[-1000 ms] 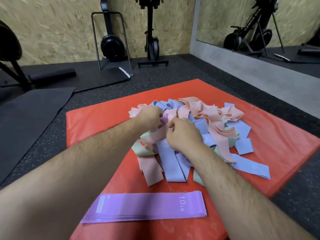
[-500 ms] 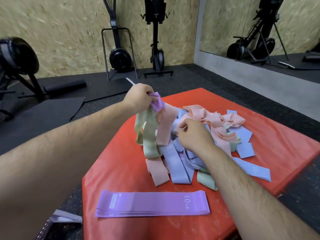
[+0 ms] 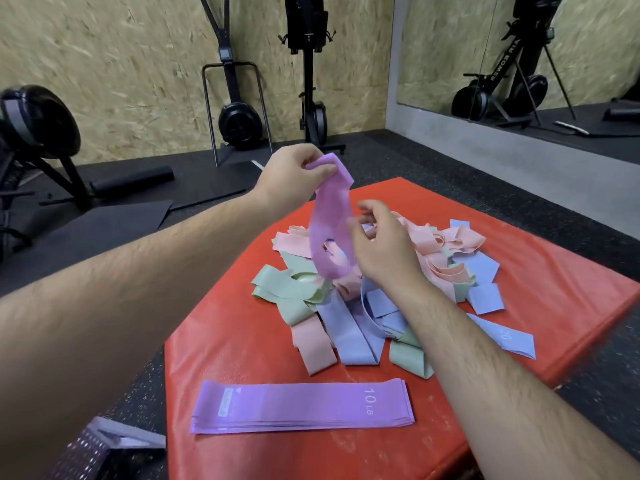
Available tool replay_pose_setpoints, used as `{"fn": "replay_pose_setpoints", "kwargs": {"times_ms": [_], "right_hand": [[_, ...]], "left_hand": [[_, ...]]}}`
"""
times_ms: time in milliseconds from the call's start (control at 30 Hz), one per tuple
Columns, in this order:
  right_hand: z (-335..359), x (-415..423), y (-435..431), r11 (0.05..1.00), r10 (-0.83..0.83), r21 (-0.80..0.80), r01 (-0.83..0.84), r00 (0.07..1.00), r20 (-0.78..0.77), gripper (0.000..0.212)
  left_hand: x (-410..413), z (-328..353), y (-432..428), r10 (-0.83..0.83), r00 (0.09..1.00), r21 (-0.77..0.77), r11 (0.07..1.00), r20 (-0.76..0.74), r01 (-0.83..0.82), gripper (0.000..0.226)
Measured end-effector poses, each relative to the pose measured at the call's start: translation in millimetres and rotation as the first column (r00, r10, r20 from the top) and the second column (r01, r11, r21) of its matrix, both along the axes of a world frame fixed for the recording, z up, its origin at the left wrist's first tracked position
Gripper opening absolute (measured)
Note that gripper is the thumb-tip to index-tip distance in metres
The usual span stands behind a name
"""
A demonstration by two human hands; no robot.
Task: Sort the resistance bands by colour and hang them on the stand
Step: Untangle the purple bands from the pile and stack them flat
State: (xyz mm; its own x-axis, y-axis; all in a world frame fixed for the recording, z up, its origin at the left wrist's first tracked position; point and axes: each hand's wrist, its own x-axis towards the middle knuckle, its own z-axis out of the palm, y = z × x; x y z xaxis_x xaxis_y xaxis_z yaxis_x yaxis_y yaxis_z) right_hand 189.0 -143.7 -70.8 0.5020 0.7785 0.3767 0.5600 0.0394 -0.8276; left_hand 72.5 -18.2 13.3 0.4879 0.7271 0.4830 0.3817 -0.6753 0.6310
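Red mat (image 3: 242, 341) on black speckled floor (image 3: 450, 161), carrying all bands. Mixed pile (image 3: 433, 265) of pink, green and blue bands tangled at mat's middle; 1 blue strip marked 20. Purple stack (image 3: 301, 407) flat near mat's front edge, apart from pile, marked 10 LB. 1 purple band (image 3: 330, 230) hanging as open loop above pile. Left hand (image 3: 294, 174) pinching band's top end. Right hand (image 3: 384, 251) just beside loop, fingers loosely curled, parted, gripping nothing; contact unclear
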Motion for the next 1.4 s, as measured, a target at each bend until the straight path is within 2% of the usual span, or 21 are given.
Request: {"fn": "replay_pose_setpoints", "kwargs": {"times_ms": [100,233,367,433,533,600,700,767,833,933,1100,1233,1400], "right_hand": [[10.7,-6.1,-2.6,0.992,0.033,0.123,-0.02,0.995,-0.099,0.038],[25.0,-13.1,-12.5,0.977,0.051,0.212,-0.027,0.993,-0.11,0.016],[26.8,-23.0,-27.8,0.975,0.141,0.197,-0.103,0.972,-0.188,0.009],[23.0,-30.1,-36.2,0.974,0.193,0.175,-0.147,0.94,-0.282,0.015],[19.6,-42.1,-47.0,0.966,0.258,0.131,-0.223,0.834,-0.487,0.038],[18.4,-49.0,-51.0,0.958,0.271,0.07,-0.278,0.798,-0.538,0.037],[16.9,-55.9,-54.8,0.93,0.298,-0.027,-0.368,0.792,-0.532,0.019],[13.9,-57.3,-54.2,0.922,0.295,-0.072,-0.38,0.813,-0.502,0.015],[11.4,-58.4,-51.9,0.928,0.281,-0.097,-0.36,0.846,-0.453,0.014],[7.2,-59.3,-48.0,0.937,0.258,-0.125,-0.328,0.885,-0.387,0.01],[7.5,-66.0,-46.1,0.932,0.271,-0.117,-0.344,0.873,-0.404,0.011],[13.5,-73.0,-47.3,0.931,0.265,-0.124,-0.344,0.867,-0.422,0.015],[15.9,-73.2,-49.6,0.939,0.225,-0.136,-0.315,0.864,-0.45,0.025]], "left_hand": [[-6.0,7.4,-22.9,-0.035,0.999,0.007,0.999,0.028,0.035,0.018],[-25.3,10.7,-50.9,-0.02,0.999,0.035,0.999,0.029,0.019,0.02],[-50.8,1.7,-77.8,-0.039,0.996,-0.028,0.999,0.083,0.041,0.019],[-64.5,-8.5,-89.1,-0.039,0.991,-0.062,0.997,0.132,0.047,0.019],[-81.9,-31.0,-101.3,-0.009,0.975,-0.142,0.989,0.22,0.041,0.019],[-90.7,-48.8,-107.7,0.028,0.965,-0.186,0.982,0.26,0.022,0.019],[-100.9,-70.5,-107.8,0.071,0.955,-0.249,0.968,0.288,0.003,0.016],[-107.6,-78.0,-102.3,0.064,0.944,-0.314,0.948,0.324,0.043,0.007],[-114.2,-81.4,-95.6,0.027,0.938,-0.355,0.929,0.347,0.104,0.016],[-120.8,-83.9,-91.4,-0.049,0.966,-0.424,0.892,0.255,0.157,0.011],[-125.6,-84.9,-88.9,-0.083,0.97,-0.574,0.793,0.23,0.204,0.019],[-125.7,-83.3,-87.7,-0.054,0.968,-0.565,0.803,0.244,0.187,0.025],[-129.9,-76.8,-88.0,0.009,0.904,-0.651,0.697,0.428,0.301,0.025]]}}
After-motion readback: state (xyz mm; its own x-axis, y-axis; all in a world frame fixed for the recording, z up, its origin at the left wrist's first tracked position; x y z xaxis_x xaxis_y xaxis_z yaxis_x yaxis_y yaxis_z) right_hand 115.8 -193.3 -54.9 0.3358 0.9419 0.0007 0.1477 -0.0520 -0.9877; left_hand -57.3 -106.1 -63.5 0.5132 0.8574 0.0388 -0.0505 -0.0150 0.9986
